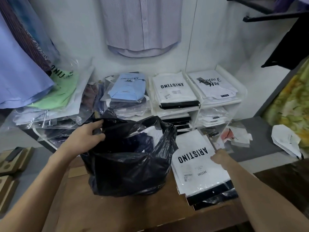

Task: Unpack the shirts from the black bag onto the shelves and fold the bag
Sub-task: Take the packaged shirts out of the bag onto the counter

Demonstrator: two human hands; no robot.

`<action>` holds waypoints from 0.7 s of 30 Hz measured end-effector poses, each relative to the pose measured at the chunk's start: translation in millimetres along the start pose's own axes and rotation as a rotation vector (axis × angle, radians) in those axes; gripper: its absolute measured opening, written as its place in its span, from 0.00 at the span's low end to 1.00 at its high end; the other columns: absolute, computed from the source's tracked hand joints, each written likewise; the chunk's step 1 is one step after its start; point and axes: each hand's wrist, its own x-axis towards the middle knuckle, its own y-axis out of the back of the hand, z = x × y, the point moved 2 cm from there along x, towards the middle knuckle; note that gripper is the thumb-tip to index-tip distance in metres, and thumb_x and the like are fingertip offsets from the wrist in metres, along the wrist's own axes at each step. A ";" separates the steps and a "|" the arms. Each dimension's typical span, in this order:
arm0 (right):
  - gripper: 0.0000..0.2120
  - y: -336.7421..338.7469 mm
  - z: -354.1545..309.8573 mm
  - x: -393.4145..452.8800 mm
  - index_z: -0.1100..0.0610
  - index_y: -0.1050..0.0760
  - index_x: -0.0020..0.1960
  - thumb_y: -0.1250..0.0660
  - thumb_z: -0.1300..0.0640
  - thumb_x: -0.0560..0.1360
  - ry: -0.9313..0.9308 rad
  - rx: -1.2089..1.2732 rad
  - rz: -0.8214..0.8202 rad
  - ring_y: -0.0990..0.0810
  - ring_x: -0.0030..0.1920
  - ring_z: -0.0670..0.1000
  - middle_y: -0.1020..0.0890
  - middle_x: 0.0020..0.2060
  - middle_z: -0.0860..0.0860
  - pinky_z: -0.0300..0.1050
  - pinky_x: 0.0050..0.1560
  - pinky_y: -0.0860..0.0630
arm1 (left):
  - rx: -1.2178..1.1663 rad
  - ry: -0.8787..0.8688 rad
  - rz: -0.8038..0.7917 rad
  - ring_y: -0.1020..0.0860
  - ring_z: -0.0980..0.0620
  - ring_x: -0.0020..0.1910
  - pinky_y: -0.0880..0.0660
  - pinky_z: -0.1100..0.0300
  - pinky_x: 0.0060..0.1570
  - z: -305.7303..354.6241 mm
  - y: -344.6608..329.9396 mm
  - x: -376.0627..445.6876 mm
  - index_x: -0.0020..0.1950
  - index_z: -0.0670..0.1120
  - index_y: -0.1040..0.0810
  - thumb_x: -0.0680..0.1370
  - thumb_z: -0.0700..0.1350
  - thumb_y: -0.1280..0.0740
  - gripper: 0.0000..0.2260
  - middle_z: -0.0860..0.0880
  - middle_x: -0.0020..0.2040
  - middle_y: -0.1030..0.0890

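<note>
A black plastic bag (127, 166) stands open on a brown wooden table (133, 213), with dark and white packed shirts showing inside its mouth. My left hand (87, 136) grips the bag's left rim. To the right of the bag lies a stack of white packed shirts marked ARISTINO (195, 158); my right hand (220, 159) holds the top pack by its right edge. Behind the table, low white shelves (240, 99) carry piles of packed shirts: blue (128, 86), white (173, 87) and another white (215, 86).
A green packed shirt (60, 92) lies on a pile at the left. Hung shirts cover the wall above (142, 25) and the left side (20, 64). Torn white wrappers (284, 139) lie on a grey surface at right. Cardboard boxes (11, 163) sit at the far left.
</note>
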 end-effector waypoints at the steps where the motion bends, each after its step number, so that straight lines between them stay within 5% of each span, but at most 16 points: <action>1: 0.20 1.5 -4.5 -11.2 0.68 0.30 0.67 0.34 0.63 0.77 -0.007 -0.016 0.010 0.22 0.62 0.64 0.22 0.60 0.62 0.52 0.58 0.23 | 0.027 -0.009 -0.008 0.24 0.51 0.65 0.30 0.57 0.61 1.1 -1.1 -0.6 0.77 0.50 0.32 0.74 0.44 0.28 0.32 0.50 0.70 0.23; 7: 0.18 0.6 -13.0 -31.5 0.69 0.28 0.67 0.39 0.64 0.79 -0.040 -0.125 0.069 0.24 0.65 0.65 0.23 0.64 0.66 0.54 0.60 0.26 | 0.143 -0.064 -0.123 0.23 0.51 0.64 0.28 0.56 0.62 9.3 -8.1 -14.7 0.79 0.53 0.36 0.55 0.65 0.32 0.52 0.50 0.66 0.20; 9: 0.20 -1.2 -13.9 -34.6 0.69 0.32 0.70 0.39 0.62 0.80 -0.059 -0.147 0.082 0.23 0.63 0.63 0.24 0.65 0.64 0.52 0.57 0.24 | 0.240 -0.085 -0.154 0.25 0.49 0.67 0.28 0.56 0.62 7.5 -5.6 -17.4 0.80 0.53 0.39 0.56 0.64 0.29 0.53 0.49 0.69 0.22; 13: 0.33 -4.5 -21.6 -37.1 0.64 0.43 0.78 0.38 0.52 0.78 -0.110 -0.172 0.089 0.29 0.68 0.63 0.31 0.72 0.62 0.59 0.67 0.27 | 0.310 -0.097 -0.152 0.25 0.50 0.68 0.28 0.58 0.61 -3.0 12.0 -20.1 0.80 0.54 0.40 0.53 0.64 0.31 0.56 0.51 0.71 0.24; 16: 0.39 -7.2 -38.0 -48.4 0.57 0.51 0.81 0.35 0.46 0.78 -0.125 -0.283 0.085 0.35 0.73 0.64 0.38 0.77 0.61 0.62 0.70 0.33 | 0.315 -0.099 -0.141 0.25 0.50 0.68 0.29 0.60 0.57 -5.8 18.2 -21.9 0.81 0.52 0.41 0.60 0.54 0.22 0.52 0.51 0.72 0.25; 21: 0.29 -8.7 -101.8 -67.3 0.59 0.35 0.74 0.33 0.48 0.77 0.251 -0.125 0.315 0.30 0.68 0.66 0.30 0.69 0.63 0.60 0.66 0.31 | 0.307 -0.130 -0.123 0.26 0.51 0.69 0.31 0.62 0.56 -6.3 24.9 -22.6 0.81 0.53 0.41 0.64 0.48 0.20 0.49 0.52 0.73 0.27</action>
